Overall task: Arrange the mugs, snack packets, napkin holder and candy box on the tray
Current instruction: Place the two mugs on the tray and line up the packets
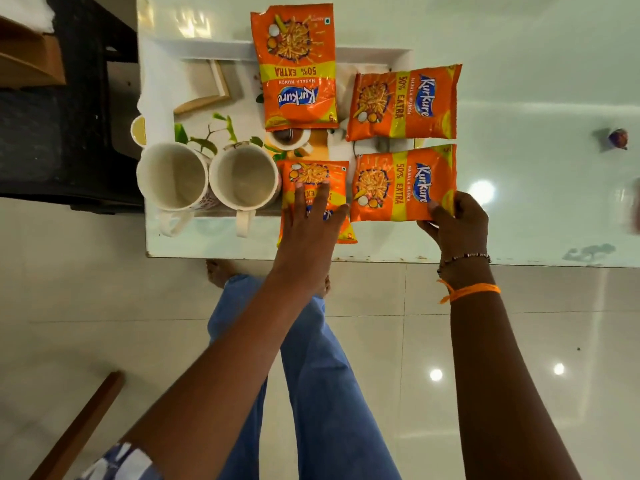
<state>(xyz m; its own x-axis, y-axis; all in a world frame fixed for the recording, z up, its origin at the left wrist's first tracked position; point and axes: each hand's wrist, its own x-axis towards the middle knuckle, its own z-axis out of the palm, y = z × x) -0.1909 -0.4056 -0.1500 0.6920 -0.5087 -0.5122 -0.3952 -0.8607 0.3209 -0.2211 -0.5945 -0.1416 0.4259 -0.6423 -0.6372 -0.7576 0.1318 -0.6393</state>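
Left hand: fingers spread flat, pressing near packet.
Right hand: pinching corner packet; square it inside tray.

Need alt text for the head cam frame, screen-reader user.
Seen from above, a person's left hand presses flat on one orange snack packet while the right hand pinches the corner of another packet on a white tray. Two more packets and two empty white mugs also sit on the tray.
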